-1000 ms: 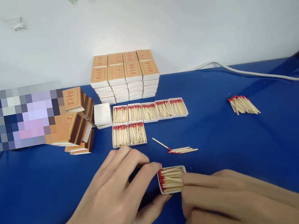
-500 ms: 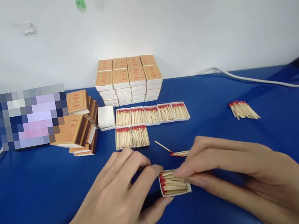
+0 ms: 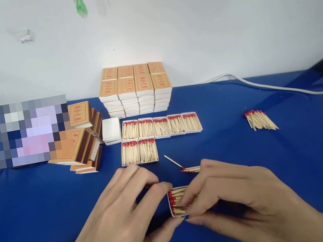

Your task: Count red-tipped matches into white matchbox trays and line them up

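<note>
A small white matchbox tray (image 3: 171, 207) full of red-tipped matches (image 3: 177, 193) is between my two hands. My left hand (image 3: 124, 217) grips its left end, index finger at the far corner and thumb at the near side. Over the right part of the tray, my right hand (image 3: 240, 194) has its fingertips on the matches and its thumb at the near wall. The tray's right end is hidden behind those fingers. Just beyond lie a few loose matches (image 3: 191, 169), partly covered by my right hand, and a single slanted match (image 3: 173, 161).
Filled trays (image 3: 140, 151) stand in two rows, beside stacked white trays (image 3: 111, 130). Behind them is a block of orange-topped matchboxes (image 3: 135, 86). More box covers (image 3: 75, 146) lean at left by a blurred-out object (image 3: 33, 131). A match pile (image 3: 260, 120) and cable (image 3: 274, 86) are at right.
My right hand has moved left and closer in over the tray, covering more of the matches. My left hand keeps its grip. The whole view has shifted slightly.
</note>
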Available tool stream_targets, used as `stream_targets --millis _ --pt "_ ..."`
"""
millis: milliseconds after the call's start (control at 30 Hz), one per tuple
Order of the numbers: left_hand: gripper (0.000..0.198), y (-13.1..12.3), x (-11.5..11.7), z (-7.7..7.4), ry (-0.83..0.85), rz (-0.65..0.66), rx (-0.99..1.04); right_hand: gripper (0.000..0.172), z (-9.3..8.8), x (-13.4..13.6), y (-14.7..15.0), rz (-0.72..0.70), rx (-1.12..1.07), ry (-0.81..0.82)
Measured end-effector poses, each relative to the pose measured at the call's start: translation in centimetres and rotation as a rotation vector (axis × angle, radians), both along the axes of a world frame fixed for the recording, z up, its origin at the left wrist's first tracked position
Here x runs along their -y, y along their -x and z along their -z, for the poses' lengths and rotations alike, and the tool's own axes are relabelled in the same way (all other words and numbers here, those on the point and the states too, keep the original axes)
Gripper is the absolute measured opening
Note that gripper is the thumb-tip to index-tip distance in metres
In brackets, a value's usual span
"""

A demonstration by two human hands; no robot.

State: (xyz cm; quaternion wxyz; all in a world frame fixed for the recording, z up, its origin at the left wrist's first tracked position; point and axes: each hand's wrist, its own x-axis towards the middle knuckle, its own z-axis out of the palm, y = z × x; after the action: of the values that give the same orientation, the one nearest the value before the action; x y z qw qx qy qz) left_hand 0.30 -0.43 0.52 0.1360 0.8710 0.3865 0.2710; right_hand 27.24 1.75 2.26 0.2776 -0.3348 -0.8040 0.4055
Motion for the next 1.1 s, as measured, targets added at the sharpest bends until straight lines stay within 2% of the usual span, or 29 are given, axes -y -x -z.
stream_targets --millis 100,200,400,567,733,867,1000,1100 --pt "0.013 0.0 0.1 0.1 0.01 0.0 -0.005 0.013 -0.4 -0.3 -0.1 0.012 0.033 -0.038" --pt "0.014 0.1 0.2 0.1 0.016 -0.006 0.001 0.007 -0.9 -0.6 -0.6 0.058 0.078 -0.063" --pt "0.016 0.3 0.2 0.3 0.003 -0.015 -0.003 0.007 -0.5 -1.8 -2.1 0.286 0.26 -0.238" --pt "0.016 0.2 0.1 0.3 0.013 -0.021 0.011 0.02 0.6 -2.3 -2.7 0.182 0.398 -0.294" --pt "0.016 0.1 0.1 0.1 0.009 -0.016 -0.008 0.035 0.6 -2.4 -2.8 0.133 0.456 -0.434" --pt "0.018 0.2 0.1 0.2 0.016 -0.009 -0.014 0.032 0.3 -2.2 -2.7 0.116 0.463 -0.5" --pt "0.015 0.0 0.0 0.3 0.008 -0.015 -0.007 0.024 -0.2 -1.4 -1.8 0.166 0.397 -0.486" --pt "0.017 -0.2 -0.1 0.3 0.007 -0.014 -0.015 0.027 -0.5 -0.8 -0.7 0.117 0.34 -0.486"
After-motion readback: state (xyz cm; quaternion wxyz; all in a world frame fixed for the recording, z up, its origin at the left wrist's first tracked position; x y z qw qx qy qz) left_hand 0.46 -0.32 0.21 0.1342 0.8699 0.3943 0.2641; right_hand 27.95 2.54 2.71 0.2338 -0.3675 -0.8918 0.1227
